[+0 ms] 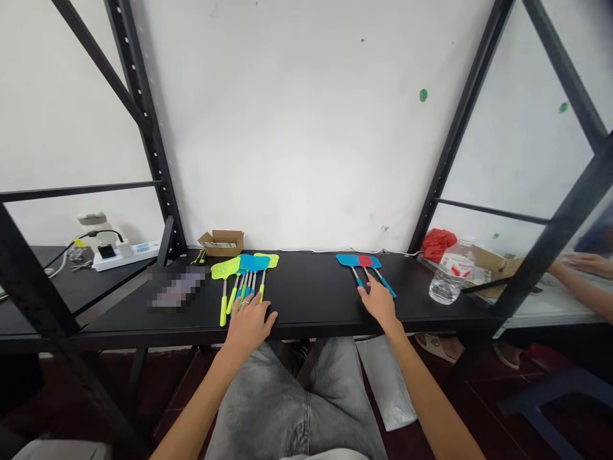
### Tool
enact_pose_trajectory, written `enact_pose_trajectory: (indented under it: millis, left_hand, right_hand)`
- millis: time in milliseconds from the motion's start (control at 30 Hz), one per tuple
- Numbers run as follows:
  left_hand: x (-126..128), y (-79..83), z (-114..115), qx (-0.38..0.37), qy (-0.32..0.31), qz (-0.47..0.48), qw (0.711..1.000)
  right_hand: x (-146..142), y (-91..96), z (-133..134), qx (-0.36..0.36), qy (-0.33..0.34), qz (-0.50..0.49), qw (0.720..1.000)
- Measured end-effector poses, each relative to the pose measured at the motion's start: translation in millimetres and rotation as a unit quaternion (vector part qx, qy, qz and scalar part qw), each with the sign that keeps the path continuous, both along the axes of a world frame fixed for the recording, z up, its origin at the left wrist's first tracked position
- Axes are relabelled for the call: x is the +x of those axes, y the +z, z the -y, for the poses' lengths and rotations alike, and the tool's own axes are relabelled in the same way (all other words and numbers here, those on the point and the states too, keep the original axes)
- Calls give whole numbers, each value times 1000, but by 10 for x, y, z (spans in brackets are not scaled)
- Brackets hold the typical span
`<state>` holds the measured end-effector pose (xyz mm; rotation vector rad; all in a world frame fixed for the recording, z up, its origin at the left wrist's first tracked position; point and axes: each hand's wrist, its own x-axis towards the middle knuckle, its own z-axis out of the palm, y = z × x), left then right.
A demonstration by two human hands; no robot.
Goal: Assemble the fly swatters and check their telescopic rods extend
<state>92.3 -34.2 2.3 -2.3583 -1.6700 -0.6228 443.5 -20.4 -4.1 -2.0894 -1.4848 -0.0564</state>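
A group of small fly swatters lies fanned out at the left of the black table, with yellow-green heads (225, 268) at the sides and blue heads (253, 262) between. My left hand (249, 324) rests over their lower handles, fingers spread and a ring on one finger. To the right lie two blue fly swatters (347, 260) with a red fly swatter (365, 261) between them, heads overlapping. My right hand (380, 305) has its fingers closed around the red swatter's handle, which it hides. A blue handle (387, 287) shows beside that hand.
A small open cardboard box (221, 243) stands at the back left, near a blurred flat object (179, 289). At the right are a water bottle (453, 271), a red plastic bag (438, 243) and a carton. Black metal posts (450, 128) frame both sides. Another person's arm (582, 287) shows far right.
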Motion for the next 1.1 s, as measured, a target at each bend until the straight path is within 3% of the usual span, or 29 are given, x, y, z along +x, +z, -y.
enact_pose_trajectory:
  millis: [267, 500, 633, 800, 900, 967, 1033, 1100]
  left_hand:
    - [49, 63, 44, 33, 12, -8, 999]
    - [146, 104, 104, -46, 18, -2, 999]
    - [185, 122, 146, -50, -6, 9, 999]
    - [287, 220, 259, -51, -53, 105, 992]
    - [354, 288, 333, -60, -94, 198, 974]
    - [396, 332, 388, -78, -135, 264, 952]
    - [435, 373, 449, -109, -180, 315, 926]
    - [474, 407, 509, -146, -222, 338, 903]
  right_hand:
    - [-190, 141, 107, 62, 23, 9, 998]
    - [-373, 189, 143, 100, 60, -8, 993]
    - [-484, 176, 151, 108, 115, -42, 987]
    - [-609, 150, 160, 108, 199, -126, 966]
    - [-689, 128, 160, 108, 251, -219, 937]
    - [-746, 126, 162, 86, 271, -324, 902]
    - [-795, 141, 168, 48, 281, -450, 846]
    - [-825, 170, 175, 19, 288, -571, 769]
